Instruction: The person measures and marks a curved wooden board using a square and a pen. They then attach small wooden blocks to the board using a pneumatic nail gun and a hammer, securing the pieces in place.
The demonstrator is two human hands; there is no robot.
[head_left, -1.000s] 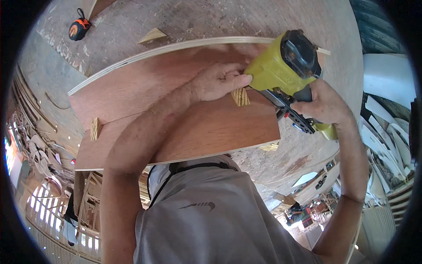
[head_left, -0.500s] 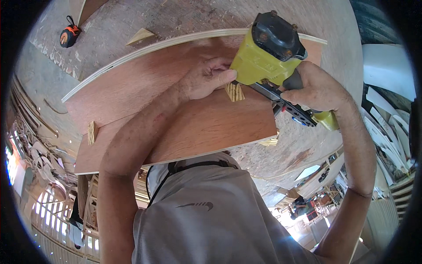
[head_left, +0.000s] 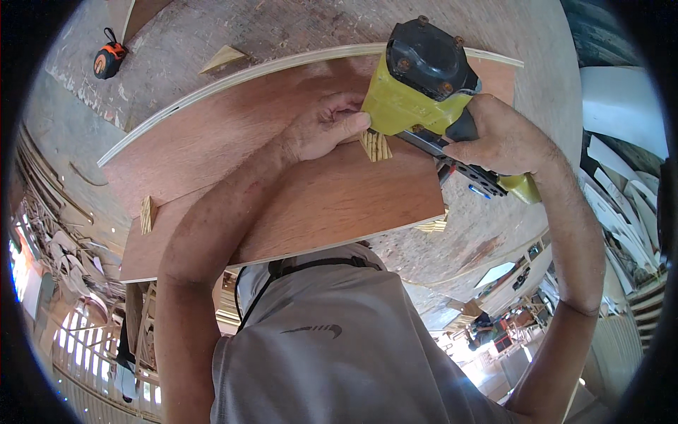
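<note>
My right hand [head_left: 498,134] is wrapped round the handle of a yellow-green and black nail gun [head_left: 402,99]. The tool's nose end sits over a small wooden block [head_left: 376,147] with a striped end, at the joint between two reddish plywood pieces. Beside that block, my left hand [head_left: 328,127] rests on the plywood with curled fingers. Its thumb reaches the tool's lower left side; whatever lies within its grip is hidden. One curved plywood panel [head_left: 226,131] has a pale layered edge along its far side. The nearer plywood panel [head_left: 353,198] extends toward my waist.
Another small wooden block [head_left: 147,215] stands at the joint's left end. On the worn worktable [head_left: 296,28] are an orange and black tape measure [head_left: 109,58], a triangular wood offcut [head_left: 223,58] and a blue pen [head_left: 479,191]. Pale sheet scraps [head_left: 621,184] lean at right; wood scraps [head_left: 67,247] lie at left.
The nail gun has shifted slightly left and tilted a little, with my right hand following. My left hand has moved slightly left and stays beside the block.
</note>
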